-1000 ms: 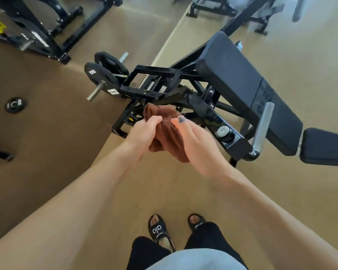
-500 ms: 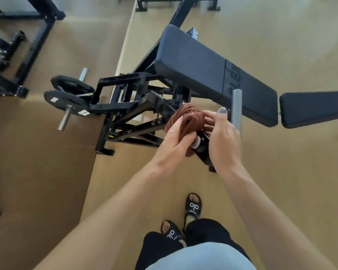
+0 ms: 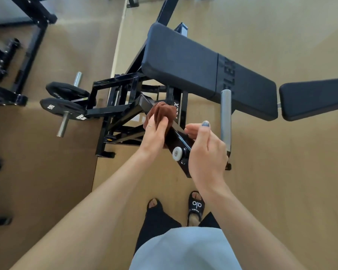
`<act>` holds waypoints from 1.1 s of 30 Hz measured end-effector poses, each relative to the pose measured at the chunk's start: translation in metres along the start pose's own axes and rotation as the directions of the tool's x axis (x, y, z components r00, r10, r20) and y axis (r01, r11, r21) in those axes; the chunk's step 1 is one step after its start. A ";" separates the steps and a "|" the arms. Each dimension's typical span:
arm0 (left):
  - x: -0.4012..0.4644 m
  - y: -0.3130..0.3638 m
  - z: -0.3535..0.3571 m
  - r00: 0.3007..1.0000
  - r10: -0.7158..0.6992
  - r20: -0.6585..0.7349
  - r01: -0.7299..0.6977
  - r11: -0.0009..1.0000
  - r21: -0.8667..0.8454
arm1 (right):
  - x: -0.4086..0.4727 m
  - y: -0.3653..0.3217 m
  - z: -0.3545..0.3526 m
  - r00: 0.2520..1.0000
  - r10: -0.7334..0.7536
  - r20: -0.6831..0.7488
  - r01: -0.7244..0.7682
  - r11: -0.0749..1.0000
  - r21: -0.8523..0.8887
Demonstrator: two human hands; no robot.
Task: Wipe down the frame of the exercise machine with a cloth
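Note:
The black exercise machine frame (image 3: 113,90) stands in front of me, with a slanted black arm (image 3: 177,139) running down to a white end cap (image 3: 177,152). My left hand (image 3: 154,133) grips a bunched brown cloth (image 3: 159,113) and presses it against that arm. My right hand (image 3: 205,151) hovers just right of the arm's lower end, fingers loosely curled and holding nothing, thumb raised.
A black padded bench (image 3: 207,73) and seat pad (image 3: 314,98) lie behind the arm. A grey handle bar (image 3: 225,119) stands right of my right hand. Weight plates (image 3: 62,106) hang on the left peg. Another black rack (image 3: 18,61) stands far left. My sandalled feet (image 3: 195,207) stand below.
My right hand has let go of the cloth and drawn back to the right. My left hand now holds the cloth alone and has pressed it onto the slanted arm.

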State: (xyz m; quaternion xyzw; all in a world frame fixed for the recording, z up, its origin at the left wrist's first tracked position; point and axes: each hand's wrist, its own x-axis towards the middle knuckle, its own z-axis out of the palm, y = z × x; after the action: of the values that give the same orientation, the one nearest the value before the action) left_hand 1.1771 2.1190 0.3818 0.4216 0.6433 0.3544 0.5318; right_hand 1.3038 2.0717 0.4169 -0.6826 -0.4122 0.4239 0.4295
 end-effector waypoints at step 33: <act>0.002 -0.031 -0.009 0.994 -0.062 0.091 0.069 0.995 -0.073 | 0.008 -0.009 0.000 0.978 -0.004 0.210 0.089 0.914 -0.396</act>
State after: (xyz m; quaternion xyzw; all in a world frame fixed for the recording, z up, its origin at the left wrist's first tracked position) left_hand 1.1627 2.1086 0.3543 0.3951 0.6184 0.3421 0.5869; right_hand 1.3043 2.0819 0.4237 -0.6990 -0.5489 0.3875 0.2449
